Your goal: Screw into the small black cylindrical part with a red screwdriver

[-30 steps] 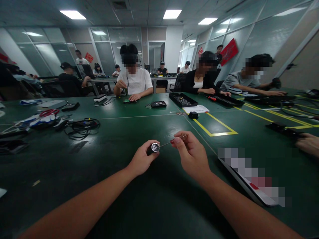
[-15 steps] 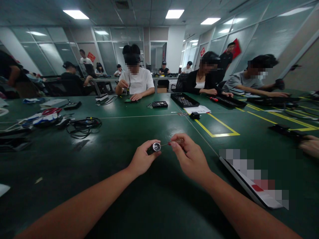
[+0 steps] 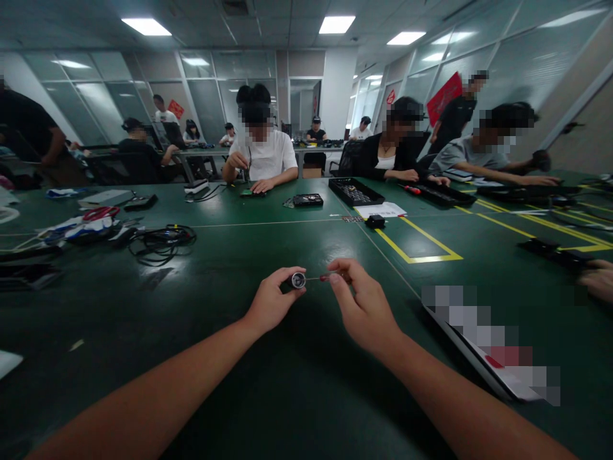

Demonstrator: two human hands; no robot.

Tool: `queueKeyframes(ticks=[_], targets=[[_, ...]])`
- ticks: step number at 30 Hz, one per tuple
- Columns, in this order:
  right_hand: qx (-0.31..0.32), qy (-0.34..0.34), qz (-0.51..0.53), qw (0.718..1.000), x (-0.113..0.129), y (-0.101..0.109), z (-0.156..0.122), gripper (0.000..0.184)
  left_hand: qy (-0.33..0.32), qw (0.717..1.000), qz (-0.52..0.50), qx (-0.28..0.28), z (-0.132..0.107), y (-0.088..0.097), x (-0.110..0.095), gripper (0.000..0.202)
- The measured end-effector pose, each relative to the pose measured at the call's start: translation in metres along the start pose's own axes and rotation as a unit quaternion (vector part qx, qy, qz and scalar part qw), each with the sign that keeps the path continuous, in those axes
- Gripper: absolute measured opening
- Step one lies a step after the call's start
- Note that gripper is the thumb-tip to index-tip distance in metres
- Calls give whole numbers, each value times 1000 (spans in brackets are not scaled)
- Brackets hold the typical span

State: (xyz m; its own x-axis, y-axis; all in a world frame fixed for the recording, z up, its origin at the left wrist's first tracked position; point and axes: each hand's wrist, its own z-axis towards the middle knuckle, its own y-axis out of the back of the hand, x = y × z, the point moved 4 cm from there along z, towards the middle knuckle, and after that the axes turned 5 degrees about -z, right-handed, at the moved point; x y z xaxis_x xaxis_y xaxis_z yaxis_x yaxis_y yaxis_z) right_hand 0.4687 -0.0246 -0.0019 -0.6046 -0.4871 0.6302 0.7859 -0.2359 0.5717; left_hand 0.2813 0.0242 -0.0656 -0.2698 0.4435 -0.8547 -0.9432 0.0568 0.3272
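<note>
My left hand (image 3: 275,297) is closed around a small dark cylinder with a silver rim (image 3: 297,280), its round end turned toward me. Inside that rim some parts show, too small to make out. Between the fingertips of my right hand (image 3: 361,294) is a slim screwdriver (image 3: 324,278) with a reddish handle. Its thin shaft points left and its tip meets the cylinder's right side; whether it sits in a screw I cannot tell. Both hands are held above the green table (image 3: 230,396).
To the left lie a coiled black cable (image 3: 163,243) and a red cable bundle (image 3: 100,214). A white-topped flat object (image 3: 514,377), partly blurred out, is by my right forearm. Farther off are a black box (image 3: 375,222), a hard drive (image 3: 308,200) and a parts tray (image 3: 354,191). Co-workers sit opposite.
The cylinder and my left hand have shifted slightly left, and the screwdriver lies more level. In the background, a standing person at the right has moved right.
</note>
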Motion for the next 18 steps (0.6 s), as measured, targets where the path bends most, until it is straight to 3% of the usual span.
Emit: queueKeyframes(ticks=[3,7,15,18], targets=[[5,-4,0,1000,-1,1,1,23,-3,1000,-1,6,0,-1,0,38],[18,-13,10,1000,0,-1,1,37,-9,1000,-4,24,-1,-3,-2,38],[5,-20,11,1000,-1,0,1,18,-9,1000,3,26,-1,-2,-4,37],[21,-28,8,999,-1,0,2,29,-11,999,11,34,-1,-3,-5,37]])
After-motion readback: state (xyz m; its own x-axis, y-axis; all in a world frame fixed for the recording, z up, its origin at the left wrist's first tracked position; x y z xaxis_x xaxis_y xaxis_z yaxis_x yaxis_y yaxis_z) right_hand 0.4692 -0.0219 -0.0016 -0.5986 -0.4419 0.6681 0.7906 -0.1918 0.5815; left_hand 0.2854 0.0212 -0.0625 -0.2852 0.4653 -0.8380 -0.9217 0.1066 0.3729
